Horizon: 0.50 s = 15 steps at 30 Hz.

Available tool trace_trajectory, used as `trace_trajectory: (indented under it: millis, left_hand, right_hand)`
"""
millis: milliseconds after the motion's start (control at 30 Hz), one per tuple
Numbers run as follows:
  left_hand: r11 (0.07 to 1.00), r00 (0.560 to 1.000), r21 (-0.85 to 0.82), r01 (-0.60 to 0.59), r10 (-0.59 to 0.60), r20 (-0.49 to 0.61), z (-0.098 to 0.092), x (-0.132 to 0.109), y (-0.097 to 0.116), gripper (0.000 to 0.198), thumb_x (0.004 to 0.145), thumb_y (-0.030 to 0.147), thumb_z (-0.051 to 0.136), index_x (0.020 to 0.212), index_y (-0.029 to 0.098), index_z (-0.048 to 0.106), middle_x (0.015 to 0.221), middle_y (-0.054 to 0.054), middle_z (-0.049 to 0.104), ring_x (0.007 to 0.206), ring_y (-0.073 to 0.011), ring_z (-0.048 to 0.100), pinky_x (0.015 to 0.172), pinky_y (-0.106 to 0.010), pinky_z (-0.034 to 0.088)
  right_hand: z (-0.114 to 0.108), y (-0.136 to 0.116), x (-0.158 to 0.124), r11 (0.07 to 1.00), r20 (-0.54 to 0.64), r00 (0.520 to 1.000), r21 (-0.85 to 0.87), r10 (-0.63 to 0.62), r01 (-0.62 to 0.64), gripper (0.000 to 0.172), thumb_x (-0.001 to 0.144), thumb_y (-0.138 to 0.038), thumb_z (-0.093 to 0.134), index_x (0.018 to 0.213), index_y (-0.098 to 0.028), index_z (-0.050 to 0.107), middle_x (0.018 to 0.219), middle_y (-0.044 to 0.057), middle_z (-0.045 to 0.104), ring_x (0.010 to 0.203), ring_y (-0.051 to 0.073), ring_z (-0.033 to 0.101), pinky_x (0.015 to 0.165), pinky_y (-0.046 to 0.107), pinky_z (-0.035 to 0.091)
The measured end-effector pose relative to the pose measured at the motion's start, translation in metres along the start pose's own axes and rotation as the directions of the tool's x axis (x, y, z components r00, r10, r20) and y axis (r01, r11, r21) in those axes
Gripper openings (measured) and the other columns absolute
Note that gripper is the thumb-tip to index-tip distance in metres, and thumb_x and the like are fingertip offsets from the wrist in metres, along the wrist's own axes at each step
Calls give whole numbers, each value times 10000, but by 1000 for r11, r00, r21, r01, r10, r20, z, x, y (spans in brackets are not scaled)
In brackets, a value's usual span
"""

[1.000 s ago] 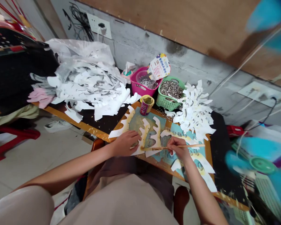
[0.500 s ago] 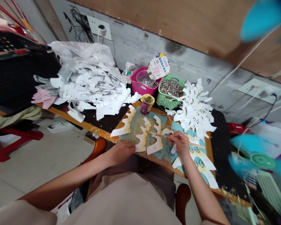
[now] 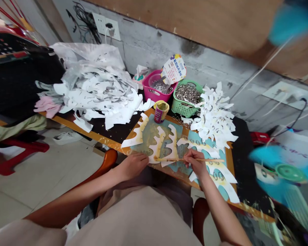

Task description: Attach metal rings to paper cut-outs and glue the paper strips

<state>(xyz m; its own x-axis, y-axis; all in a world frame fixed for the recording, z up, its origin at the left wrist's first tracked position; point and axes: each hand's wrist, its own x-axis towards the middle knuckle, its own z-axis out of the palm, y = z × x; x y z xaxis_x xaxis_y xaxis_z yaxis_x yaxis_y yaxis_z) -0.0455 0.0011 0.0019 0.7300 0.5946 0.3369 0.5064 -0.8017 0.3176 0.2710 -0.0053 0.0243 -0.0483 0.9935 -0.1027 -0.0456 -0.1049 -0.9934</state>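
Observation:
My right hand is closed around the thin wooden handle of a brush. The brush tip touches the lower part of a white, wavy-edged cut-out piece smeared with yellow. At that piece's lower left corner, my left hand has its fingers closed together on the edge; the fingertips are partly hidden. A second yellow-smeared piece lies just to the right, under the brush handle. Another such piece lies to the left. Behind them stands a small purple cup with yellowish stuff around its rim.
A large heap of white cut pieces covers the table's left side. Metal rings fill a green basket; a pink basket stands beside it. Pieces with rings are piled at the right. Blurred blue fan blades show at far right.
The brush tip has moved down the piece toward my left hand. My right hand has shifted slightly down and left, and the brush now lies nearly level. My left hand stays in place.

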Motion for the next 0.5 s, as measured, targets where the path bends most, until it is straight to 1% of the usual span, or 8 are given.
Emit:
trace_trajectory:
  millis: [133, 233, 333, 400, 500]
  left_hand:
    - [1000, 998, 14, 14, -13, -57, 4, -2, 1, 278, 1010, 213, 368, 938, 166, 632, 938, -115, 700, 871, -201, 688, 830, -370, 580]
    - [1000, 995, 12, 18, -17, -97, 7, -6, 2, 246, 1000, 211, 395, 951, 162, 631, 953, -125, 709, 905, -212, 697, 839, -383, 587]
    - [1000, 987, -6, 15, -16, -160, 11, -11, 1, 207, 987, 195, 426, 1008, 167, 630, 983, -121, 718, 939, -212, 700, 851, -380, 588]
    - [999, 979, -24, 38, -42, -201, 13, -15, 1, 195, 979, 173, 439, 1048, 169, 621, 1025, -119, 717, 992, -213, 690, 880, -378, 581]
    - [993, 966, -41, 115, -121, -228, 16, -20, 0, 167, 967, 154, 455, 1022, 178, 612, 1057, -110, 708, 1024, -212, 668, 897, -382, 563]
  right_hand:
    - [-3, -2, -5, 1000, 24, 1000, 8, 20, -20, 170, 655, -225, 691, 541, -201, 568, 515, -21, 598, 378, 98, 488, 325, 203, 363]
    - [-7, -2, -8, 999, 26, 1000, 37, 11, -11, 160, 640, -206, 684, 530, -203, 568, 514, -23, 584, 364, 94, 466, 304, 203, 335]
    - [-5, -3, -13, 996, -57, 998, 83, -37, 42, 153, 649, -207, 677, 540, -208, 569, 519, -28, 571, 371, 92, 459, 301, 200, 324]
    - [-1, -3, -17, 994, -112, 991, 80, -68, 78, 151, 672, -213, 672, 558, -212, 575, 529, -27, 569, 401, 98, 477, 324, 202, 353]
    - [6, 1, -25, 997, -112, 992, 44, -59, 64, 155, 702, -219, 674, 575, -209, 585, 535, -25, 576, 419, 97, 493, 362, 207, 397]
